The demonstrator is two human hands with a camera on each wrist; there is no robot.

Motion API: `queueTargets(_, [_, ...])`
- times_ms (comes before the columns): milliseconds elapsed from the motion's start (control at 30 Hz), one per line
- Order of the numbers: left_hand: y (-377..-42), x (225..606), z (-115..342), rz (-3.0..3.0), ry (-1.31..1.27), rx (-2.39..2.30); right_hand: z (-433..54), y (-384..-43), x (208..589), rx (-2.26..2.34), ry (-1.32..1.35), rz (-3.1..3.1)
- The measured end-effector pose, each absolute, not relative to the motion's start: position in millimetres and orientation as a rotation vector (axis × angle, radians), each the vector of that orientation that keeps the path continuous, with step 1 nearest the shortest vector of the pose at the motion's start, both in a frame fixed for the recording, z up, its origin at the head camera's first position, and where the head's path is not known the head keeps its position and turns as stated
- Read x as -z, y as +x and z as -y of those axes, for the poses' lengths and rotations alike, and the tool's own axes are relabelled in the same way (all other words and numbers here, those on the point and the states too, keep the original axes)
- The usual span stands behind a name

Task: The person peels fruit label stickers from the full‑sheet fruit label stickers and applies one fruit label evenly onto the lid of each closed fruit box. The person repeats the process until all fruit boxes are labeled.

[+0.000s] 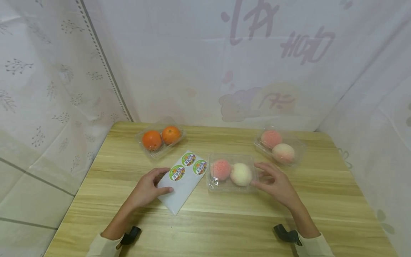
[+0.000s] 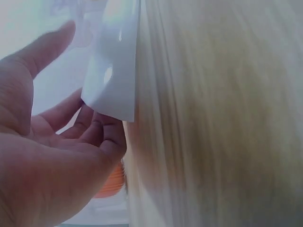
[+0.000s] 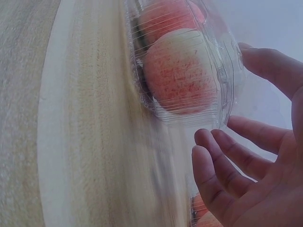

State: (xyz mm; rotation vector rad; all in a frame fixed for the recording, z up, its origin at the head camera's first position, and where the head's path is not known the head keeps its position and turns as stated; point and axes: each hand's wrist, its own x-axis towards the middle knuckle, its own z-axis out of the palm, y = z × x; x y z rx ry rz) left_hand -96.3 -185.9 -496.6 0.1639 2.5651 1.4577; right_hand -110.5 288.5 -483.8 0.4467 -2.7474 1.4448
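My left hand [image 1: 150,187] holds a white sheet of round fruit stickers [image 1: 184,189] by its left edge. The left wrist view has the fingers curled beneath the glossy sheet [image 2: 111,71], with the thumb over its other side. To the right is a clear plastic clamshell box [image 1: 213,185] holding one pink peach [image 1: 221,170] and one pale peach [image 1: 241,174]. At the box's right end rests my right hand [image 1: 277,184], thumb and index finger touching the plastic. Its remaining fingers are spread loosely beside the box [image 3: 189,120], as the right wrist view shows.
A clear box [image 1: 155,154] with two oranges [image 1: 152,140] stands at the back left of the wooden table [image 1: 221,228]. Another clear box [image 1: 298,144] with two peaches [image 1: 283,153] is at the back right. A printed curtain [image 1: 192,64] hangs behind the table.
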Motion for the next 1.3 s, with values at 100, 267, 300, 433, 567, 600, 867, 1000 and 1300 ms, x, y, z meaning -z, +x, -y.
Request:
queueTargets(100, [-97.2, 496.8, 184.4, -2.54, 0.129, -1.524, -289.1, -111.2, 484.5, -1.441, 0.442, 2.757])
queueTargets(267, [-100.2, 498.4, 179.9, -2.546, 0.085, -1.588, -289.7, -112.6, 485.9, -1.434, 0.444, 2.764])
queueTargets(300, [-100.7, 498.7, 179.0, -2.543, 0.086, -1.598, -289.7, -112.8, 486.0, -1.433, 0.445, 2.764])
queueTargets(433, [-102.5, 498.9, 175.7, -2.535, 0.076, -1.604, -289.8, -112.7, 486.0, -1.433, 0.443, 2.763])
queueTargets(567, [-103.1, 497.8, 173.0, -2.532, 0.051, -1.585, -289.7, -112.8, 485.5, -1.44, 0.45, 2.759])
queueTargets(600, [-103.0, 497.7, 172.5, -2.528, 0.05, -1.584, -289.7, -112.7, 485.4, -1.443, 0.453, 2.759])
queueTargets(867, [-102.2, 498.5, 169.5, -2.469, 0.104, -1.61, -290.1, -113.3, 485.3, -1.438, 0.457, 2.768])
queueTargets(1000, [-102.3, 498.2, 167.8, -2.445, 0.109, -1.623, -290.2, -113.5, 486.7, -1.437, 0.462, 2.758])
queueTargets(1300, [-101.5, 495.1, 166.0, -2.401, 0.182, -1.639, -290.2, -114.0, 486.7, -1.451, 0.484, 2.737])
